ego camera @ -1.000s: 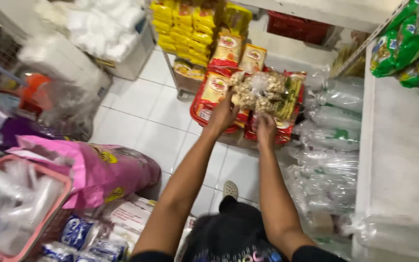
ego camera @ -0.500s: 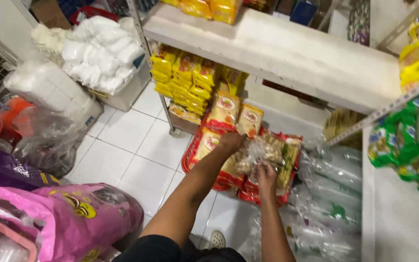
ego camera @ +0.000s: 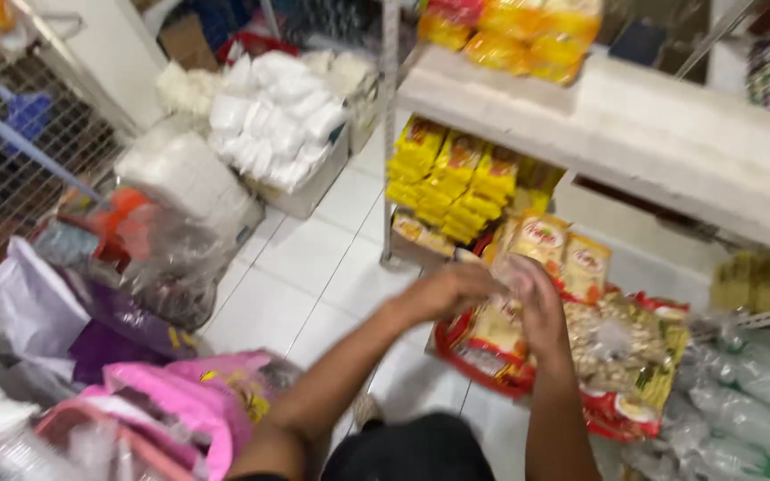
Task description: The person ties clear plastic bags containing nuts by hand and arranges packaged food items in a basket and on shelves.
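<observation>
My left hand (ego camera: 453, 289) and my right hand (ego camera: 536, 301) meet in front of a low stack of red-and-yellow snack packets (ego camera: 501, 334). The fingertips touch or nearly touch. Motion blur hides whether anything is pinched between them. A clear bag of pale brown snacks (ego camera: 617, 343) lies on the red packets just to the right of my right hand, apart from the fingers. Orange-yellow pouches (ego camera: 572, 258) stand upright right behind my hands.
A white shelf (ego camera: 670, 142) runs above, with yellow packets (ego camera: 510, 31) on it and more yellow packets (ego camera: 447, 178) below. Clear bagged goods (ego camera: 750, 392) lie at the right. White bags (ego camera: 269, 116), a wire rack (ego camera: 20, 151) and pink and purple bags (ego camera: 180, 401) stand at the left on the white tiled floor (ego camera: 305, 267).
The view has swung left and up. The clear snack bag held up in both hands earlier now rests on the red packets, and my hands have come together to its left.
</observation>
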